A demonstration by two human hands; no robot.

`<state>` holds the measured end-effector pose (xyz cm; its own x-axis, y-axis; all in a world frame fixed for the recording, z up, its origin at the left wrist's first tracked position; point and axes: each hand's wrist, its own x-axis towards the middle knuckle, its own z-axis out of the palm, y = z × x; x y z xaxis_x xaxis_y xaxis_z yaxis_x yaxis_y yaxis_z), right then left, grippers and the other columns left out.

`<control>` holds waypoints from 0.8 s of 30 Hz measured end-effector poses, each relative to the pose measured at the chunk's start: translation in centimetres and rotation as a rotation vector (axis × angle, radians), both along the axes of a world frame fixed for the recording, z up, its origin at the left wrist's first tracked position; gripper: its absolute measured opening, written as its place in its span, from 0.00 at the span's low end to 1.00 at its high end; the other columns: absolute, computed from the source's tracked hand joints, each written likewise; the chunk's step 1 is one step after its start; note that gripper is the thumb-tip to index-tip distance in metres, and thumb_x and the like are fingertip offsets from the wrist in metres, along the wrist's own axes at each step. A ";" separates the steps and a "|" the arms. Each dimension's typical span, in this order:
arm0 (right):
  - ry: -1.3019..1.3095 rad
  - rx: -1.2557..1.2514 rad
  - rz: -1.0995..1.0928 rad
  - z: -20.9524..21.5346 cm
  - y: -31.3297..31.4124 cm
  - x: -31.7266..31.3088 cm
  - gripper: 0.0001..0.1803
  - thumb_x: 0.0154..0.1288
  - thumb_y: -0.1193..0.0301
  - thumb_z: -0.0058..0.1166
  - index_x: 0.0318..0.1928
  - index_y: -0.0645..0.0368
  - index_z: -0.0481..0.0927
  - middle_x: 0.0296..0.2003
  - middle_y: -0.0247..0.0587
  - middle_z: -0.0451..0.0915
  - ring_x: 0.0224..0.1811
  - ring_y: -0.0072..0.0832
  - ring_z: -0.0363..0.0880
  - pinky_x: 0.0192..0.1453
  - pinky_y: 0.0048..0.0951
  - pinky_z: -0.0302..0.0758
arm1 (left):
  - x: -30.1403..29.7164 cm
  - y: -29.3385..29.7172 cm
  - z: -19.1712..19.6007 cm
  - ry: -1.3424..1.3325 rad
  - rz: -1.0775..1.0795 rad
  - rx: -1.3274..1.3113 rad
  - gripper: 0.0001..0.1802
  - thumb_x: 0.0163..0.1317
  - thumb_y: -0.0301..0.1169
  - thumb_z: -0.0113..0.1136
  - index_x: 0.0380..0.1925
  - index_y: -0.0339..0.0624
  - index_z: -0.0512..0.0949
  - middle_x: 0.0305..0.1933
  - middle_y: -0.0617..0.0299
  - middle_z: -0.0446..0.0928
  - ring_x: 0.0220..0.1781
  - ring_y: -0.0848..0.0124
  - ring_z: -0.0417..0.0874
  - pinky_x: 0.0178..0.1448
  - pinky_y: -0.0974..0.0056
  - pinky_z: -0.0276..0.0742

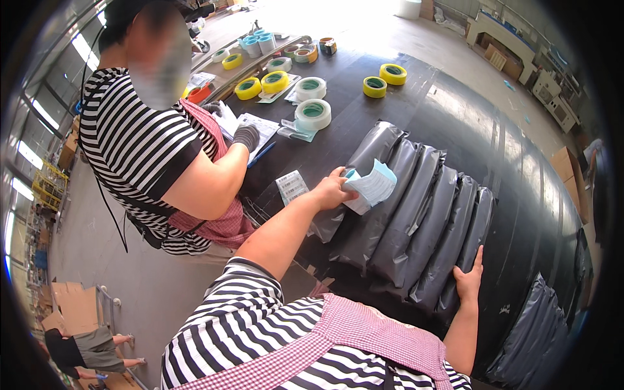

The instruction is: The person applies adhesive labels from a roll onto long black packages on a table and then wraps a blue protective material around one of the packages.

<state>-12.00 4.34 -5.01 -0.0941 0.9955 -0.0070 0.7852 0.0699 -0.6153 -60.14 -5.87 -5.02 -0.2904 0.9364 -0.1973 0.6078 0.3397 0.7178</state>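
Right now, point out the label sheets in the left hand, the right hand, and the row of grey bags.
label sheets [372, 187], head view, middle of the stack
right hand [469, 279], head view, back of hand
grey bags [416, 214], head view, middle bag

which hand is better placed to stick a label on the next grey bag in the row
Left. The left hand already holds the stack of labels above the grey bags, while the right hand lies flat on the row's near end, steadying it.

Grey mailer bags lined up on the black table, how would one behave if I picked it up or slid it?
The grey mailer bags look like glossy plastic film, so probably slippery on the smooth black table. They bulge softly, so one would likely sag when lifted. The right hand presses the row's end; a push may shift several overlapping bags.
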 end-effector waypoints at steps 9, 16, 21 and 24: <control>-0.037 0.394 0.266 4.7 1.7 -5.9 0.40 0.56 0.74 0.62 0.72 0.60 0.66 0.68 0.57 0.69 0.73 0.50 0.65 0.77 0.44 0.60 | -3.6 -3.8 0.1 -0.799 0.253 0.354 0.27 0.63 0.40 0.70 0.60 0.42 0.79 0.64 0.48 0.77 0.61 0.60 0.81 0.65 0.60 0.73; 0.033 0.483 1.174 6.6 -0.7 -28.5 0.24 0.60 0.73 0.60 0.59 0.54 0.80 0.65 0.44 0.76 0.73 0.41 0.67 0.79 0.47 0.58 | -7.0 -10.2 -6.5 -0.341 0.558 0.559 0.34 0.61 0.30 0.72 0.66 0.38 0.70 0.59 0.53 0.80 0.59 0.64 0.80 0.65 0.59 0.73; -0.400 0.396 1.370 3.1 -1.6 -38.5 0.18 0.67 0.56 0.51 0.44 0.53 0.87 0.51 0.40 0.83 0.68 0.39 0.71 0.81 0.57 0.47 | -4.3 -9.1 -5.0 -0.609 0.718 0.656 0.32 0.65 0.29 0.69 0.66 0.36 0.67 0.56 0.58 0.80 0.57 0.70 0.80 0.62 0.64 0.75; -0.359 0.393 1.291 2.0 -1.7 -38.7 0.22 0.62 0.51 0.52 0.36 0.55 0.88 0.41 0.39 0.84 0.57 0.38 0.76 0.79 0.55 0.51 | -4.0 -8.8 -5.5 -0.636 0.665 0.521 0.28 0.67 0.29 0.68 0.63 0.36 0.69 0.55 0.59 0.80 0.55 0.71 0.80 0.61 0.64 0.75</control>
<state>-50.65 2.64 -3.06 -0.9882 0.1502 0.0300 0.1432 0.9753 -0.1683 -64.19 -14.71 -10.50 -0.7603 0.6398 -0.1127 -0.1267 0.0242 0.9917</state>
